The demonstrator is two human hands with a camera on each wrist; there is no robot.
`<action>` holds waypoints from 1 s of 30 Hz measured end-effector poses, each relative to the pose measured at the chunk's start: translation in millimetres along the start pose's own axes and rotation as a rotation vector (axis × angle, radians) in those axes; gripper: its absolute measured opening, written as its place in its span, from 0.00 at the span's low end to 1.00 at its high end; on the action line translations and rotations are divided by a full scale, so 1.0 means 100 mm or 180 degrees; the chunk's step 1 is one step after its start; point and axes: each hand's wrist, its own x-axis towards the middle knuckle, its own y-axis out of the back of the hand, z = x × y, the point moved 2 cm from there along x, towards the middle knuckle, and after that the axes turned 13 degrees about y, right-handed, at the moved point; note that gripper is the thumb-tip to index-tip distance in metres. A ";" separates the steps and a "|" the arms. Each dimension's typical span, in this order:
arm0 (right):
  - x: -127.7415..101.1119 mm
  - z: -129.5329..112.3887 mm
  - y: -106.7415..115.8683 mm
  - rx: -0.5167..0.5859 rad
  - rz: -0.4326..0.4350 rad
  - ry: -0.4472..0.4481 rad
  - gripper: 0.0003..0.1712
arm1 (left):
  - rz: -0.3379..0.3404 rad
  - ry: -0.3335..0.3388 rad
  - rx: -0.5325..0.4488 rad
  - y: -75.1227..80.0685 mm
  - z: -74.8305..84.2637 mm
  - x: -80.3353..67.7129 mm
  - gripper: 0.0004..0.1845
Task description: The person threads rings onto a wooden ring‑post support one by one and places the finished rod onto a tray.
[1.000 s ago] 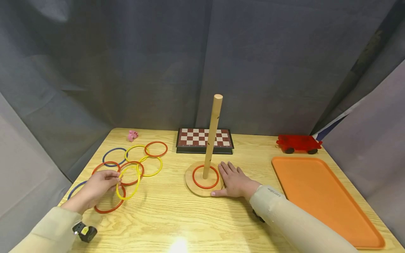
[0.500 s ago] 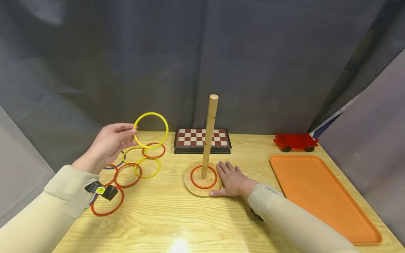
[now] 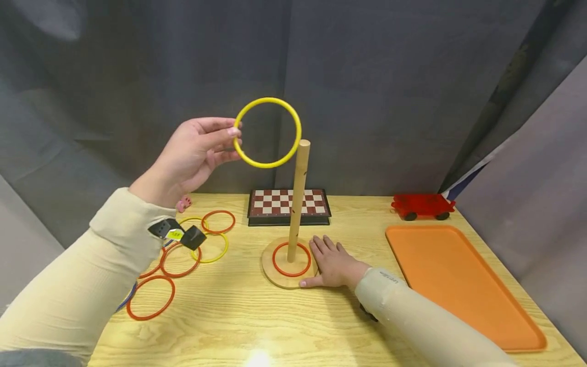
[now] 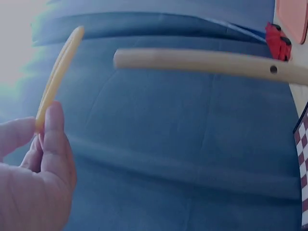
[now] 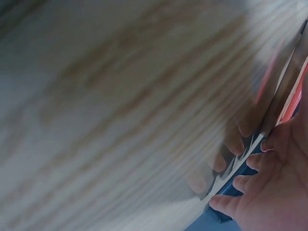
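Note:
My left hand pinches a yellow ring by its left side, thumb in front and fingers behind. The ring is raised near the top of the wooden peg; in the left wrist view a gap shows between the yellow ring and the peg's end. My right hand rests flat with fingers spread at the right edge of the round wooden base. One red ring lies on that base around the foot of the peg.
Several red, yellow and blue rings lie at the left, among them a red ring; my left arm hides part of them. Behind the peg is a checkered board box. A red toy wagon and an orange tray stand at the right.
My left hand has lifted the yellow ring off the left-hand group of rings and carried it up and rightward to the peg's top. My right hand stays at the base.

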 end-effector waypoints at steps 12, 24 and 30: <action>0.01 -0.02 -0.01 0.0002 -0.0037 -0.0027 0.69 | 0.0229 0.0519 0.0553 -0.16 -0.47 0.41 0.11; 0.04 -0.01 0.01 0.0007 0.0051 -0.0001 0.69 | 0.0191 0.1133 0.0998 0.17 -1.74 0.51 0.14; 0.03 -0.01 0.01 -0.0044 0.0000 -0.0012 0.69 | 0.0305 0.1472 0.1095 0.40 -2.39 0.45 0.15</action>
